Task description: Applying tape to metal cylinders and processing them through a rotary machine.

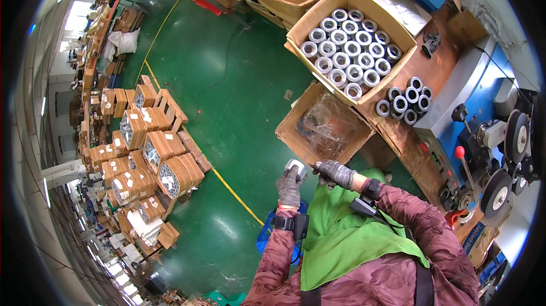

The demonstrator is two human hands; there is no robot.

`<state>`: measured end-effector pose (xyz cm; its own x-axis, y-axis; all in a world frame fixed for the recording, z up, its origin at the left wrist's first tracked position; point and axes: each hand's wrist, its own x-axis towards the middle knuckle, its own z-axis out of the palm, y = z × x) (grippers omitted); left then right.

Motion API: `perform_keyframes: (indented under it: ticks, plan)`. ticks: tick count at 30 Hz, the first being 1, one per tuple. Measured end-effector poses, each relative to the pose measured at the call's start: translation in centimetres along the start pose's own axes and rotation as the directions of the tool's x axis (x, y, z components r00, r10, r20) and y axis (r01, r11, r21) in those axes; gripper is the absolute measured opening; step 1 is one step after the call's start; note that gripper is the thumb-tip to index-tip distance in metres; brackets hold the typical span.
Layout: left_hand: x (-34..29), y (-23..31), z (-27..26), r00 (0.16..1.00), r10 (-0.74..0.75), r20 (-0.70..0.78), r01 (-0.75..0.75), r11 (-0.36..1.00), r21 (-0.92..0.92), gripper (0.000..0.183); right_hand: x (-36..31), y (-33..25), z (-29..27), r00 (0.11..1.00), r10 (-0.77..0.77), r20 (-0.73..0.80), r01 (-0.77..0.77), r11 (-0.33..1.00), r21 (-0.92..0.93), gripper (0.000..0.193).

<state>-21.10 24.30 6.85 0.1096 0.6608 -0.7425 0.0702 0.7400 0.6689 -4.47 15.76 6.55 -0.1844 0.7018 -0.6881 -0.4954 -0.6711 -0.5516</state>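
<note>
Held up in front of my green apron is a pale grey metal piece with rounded edges (296, 166), gripped by the fingers of my grey-gloved left hand (289, 189). Just to its right, my gloved right hand (336, 174) is closed. A thin dark tip sticks out from its fingers toward the metal piece; what it belongs to is too small to make out. Beyond both hands sits an open carton with crumpled clear plastic (329, 127). A larger carton (305, 60) on the bench holds many upright metal rings, and several loose rings (412, 95) lie beside it.
To the right stands a blue machine (449, 114) with black wheels (496, 193) and a red-knobbed lever (460, 153). A blue bin (267, 238) is behind my left wrist. Stacked cartons (181, 176) on pallets stand at left beyond a yellow floor line (234, 193).
</note>
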Motion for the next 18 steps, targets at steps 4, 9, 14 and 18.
perform_keyframes:
  ticks: [4,9,14,18]
  plan:
    - [-1.0,0.2,0.1,0.997,0.024,0.068,-0.027,0.999,0.046,0.035,-0.3,-1.0,0.7,0.999,-0.045,0.011,0.045,0.999,0.027,0.049]
    - [-1.3,-0.5,0.5,0.994,0.031,0.106,-0.043,0.993,0.110,0.033,-0.2,0.6,-1.1,0.935,-0.321,-0.153,0.324,0.946,-0.006,0.037]
    - [-2.0,-0.9,1.3,0.991,0.019,0.130,-0.036,0.991,0.127,0.034,-4.1,4.9,-8.0,0.892,-0.107,-0.440,0.203,0.963,0.177,0.027]
    - [-2.3,-0.4,-1.0,0.993,0.022,0.114,-0.048,0.973,0.225,0.028,-6.0,12.9,-15.3,0.768,0.036,-0.640,0.267,0.889,0.371,0.023]
